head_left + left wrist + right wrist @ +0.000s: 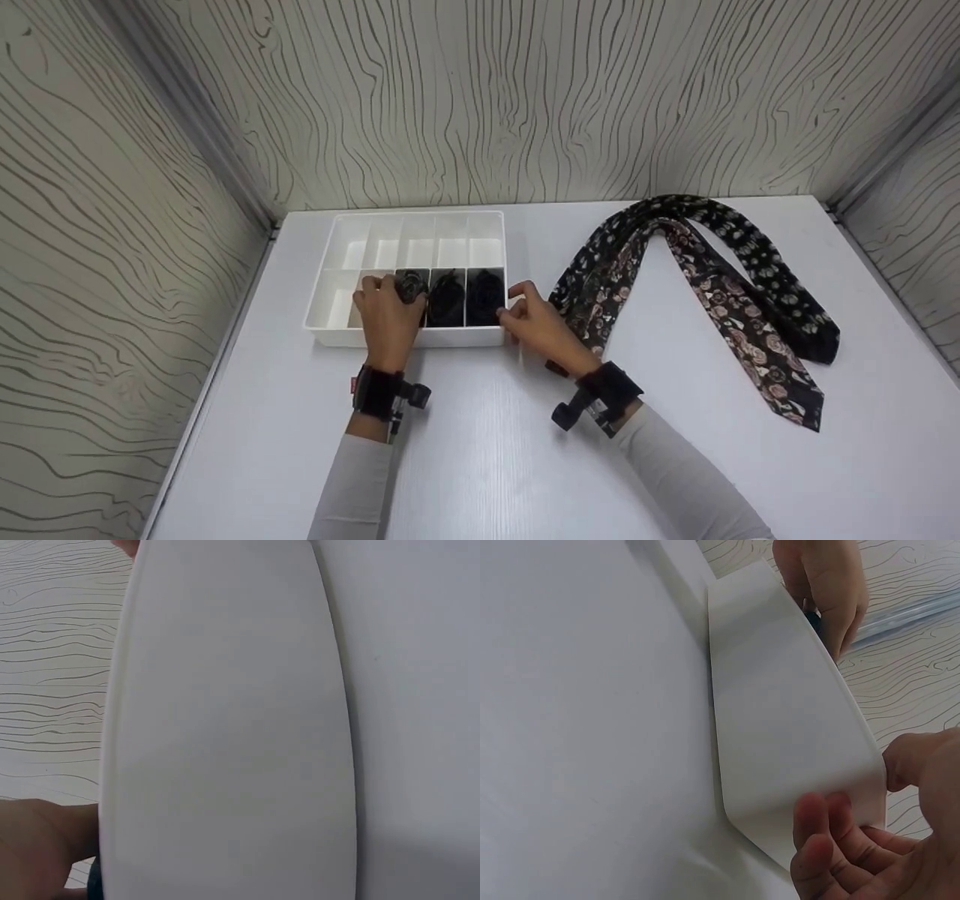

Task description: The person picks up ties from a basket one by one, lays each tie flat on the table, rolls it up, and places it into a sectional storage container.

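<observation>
A white divided box stands on the table, its front wall filling much of the left wrist view. Reaching over the front rim, my left hand grips a dark patterned rolled tie in a front-row compartment. Two more dark rolls, a black one and another, fill the compartments to its right. My right hand holds the box's front right corner, thumb at the rim and fingers against the outer wall, as the right wrist view also shows. The lower part of the patterned roll is hidden.
Right of the box lie two long floral ties, one black and white, one with pink roses, bent over in an arch. Their left ends run beside my right wrist. Wood-grain panels stand behind the white table and at both sides.
</observation>
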### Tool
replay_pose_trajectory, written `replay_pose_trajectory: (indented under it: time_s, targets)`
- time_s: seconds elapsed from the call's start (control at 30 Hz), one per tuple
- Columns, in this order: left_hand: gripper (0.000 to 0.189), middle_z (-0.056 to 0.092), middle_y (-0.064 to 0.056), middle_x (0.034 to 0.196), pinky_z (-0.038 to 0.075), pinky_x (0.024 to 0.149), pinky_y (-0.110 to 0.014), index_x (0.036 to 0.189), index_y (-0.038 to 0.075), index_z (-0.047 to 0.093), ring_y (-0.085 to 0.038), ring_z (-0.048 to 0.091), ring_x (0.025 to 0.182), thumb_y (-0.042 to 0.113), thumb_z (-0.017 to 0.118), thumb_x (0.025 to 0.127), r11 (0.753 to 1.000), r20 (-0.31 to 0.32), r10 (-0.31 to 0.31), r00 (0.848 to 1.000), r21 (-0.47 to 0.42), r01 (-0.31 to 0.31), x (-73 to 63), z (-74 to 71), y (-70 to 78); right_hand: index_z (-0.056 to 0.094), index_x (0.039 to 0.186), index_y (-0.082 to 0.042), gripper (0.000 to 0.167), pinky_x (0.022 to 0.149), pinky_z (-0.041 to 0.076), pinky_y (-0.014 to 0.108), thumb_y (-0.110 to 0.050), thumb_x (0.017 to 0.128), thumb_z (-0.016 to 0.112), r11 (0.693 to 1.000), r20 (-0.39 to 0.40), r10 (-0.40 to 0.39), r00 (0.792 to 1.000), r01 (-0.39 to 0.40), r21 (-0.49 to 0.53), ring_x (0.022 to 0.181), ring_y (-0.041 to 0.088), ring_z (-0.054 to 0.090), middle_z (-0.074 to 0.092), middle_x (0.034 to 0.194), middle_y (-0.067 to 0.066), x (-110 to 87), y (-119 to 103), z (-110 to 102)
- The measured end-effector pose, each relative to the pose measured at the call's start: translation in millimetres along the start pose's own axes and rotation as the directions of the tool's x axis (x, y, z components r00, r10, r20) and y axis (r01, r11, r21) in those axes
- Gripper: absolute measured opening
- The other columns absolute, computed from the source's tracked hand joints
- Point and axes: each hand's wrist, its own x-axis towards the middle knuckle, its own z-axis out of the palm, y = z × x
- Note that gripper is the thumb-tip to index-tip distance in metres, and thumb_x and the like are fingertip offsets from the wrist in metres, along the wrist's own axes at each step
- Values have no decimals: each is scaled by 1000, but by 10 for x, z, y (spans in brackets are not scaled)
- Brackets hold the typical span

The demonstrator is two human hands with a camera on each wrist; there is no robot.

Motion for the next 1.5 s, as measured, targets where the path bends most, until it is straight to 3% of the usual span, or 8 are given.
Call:
replay_pose_trajectory:
  time_s: [0.17,0.37,0.63,0.8,0.9,1.2,1.33,1.5]
  targets:
    - [49,53,-27,126,49,97,-52,123,-12,70,-44,46,119,20,83,89,997,47,-21,999,-70,24,-12,-21,-27,48,135,-5,40,60,46,25,-18,102,66,1000,-1,-1,1000,1,0,74,37,70,65,78,1,-2,-2,1]
    - [40,59,-28,120,45,94,-51,117,-14,72,-44,49,112,14,83,90,999,46,12,999,-32,-10,-5,-20,-7,48,138,-4,42,59,45,25,-20,103,64,1000,-1,-7,1000,7,8,76,43,70,65,78,1,2,-6,-2]
    - [31,62,-28,119,43,94,-52,121,-12,74,-44,52,109,8,72,98,997,75,71,995,-42,-68,-13,-64,-59,51,138,-4,41,59,47,26,-30,108,63,1000,46,-25,999,26,-18,78,45,69,72,92,20,-33,29,-44]
    - [34,58,-28,124,45,97,-53,126,-11,72,-46,53,112,2,75,94,992,46,97,994,-82,-93,-30,-64,-107,61,134,-5,42,63,50,27,-37,107,64,987,20,-62,998,64,-147,73,23,66,73,96,12,-177,100,-128]
    - [32,55,-27,127,46,98,-54,123,-10,72,-45,51,116,4,76,94,986,2,105,994,-129,-104,-76,-68,-97,64,132,-4,45,68,49,30,-37,103,71,952,-34,-103,994,89,-292,74,13,59,69,94,7,-337,132,-235]
    - [12,59,-15,117,46,86,-37,100,0,77,-30,49,106,-5,67,94,946,-136,242,961,-189,-265,-444,-82,46,47,154,-2,87,86,59,53,-22,81,90,840,-1,13,1000,-11,-543,109,37,63,52,140,25,-800,326,-609]
    - [15,61,-10,110,48,89,-36,95,3,76,-25,52,105,-8,66,93,914,-97,316,944,-236,-330,-672,-46,139,57,141,4,63,92,59,55,-11,86,84,835,-26,-28,999,9,-551,110,38,65,59,130,23,-894,428,-651]
    - [16,63,-5,105,53,85,-35,96,6,77,-19,56,101,-7,68,93,900,13,356,934,-274,-339,-937,37,254,71,115,3,28,84,61,49,-3,88,75,838,-162,-145,976,34,-545,97,33,71,70,109,16,-975,410,-603]
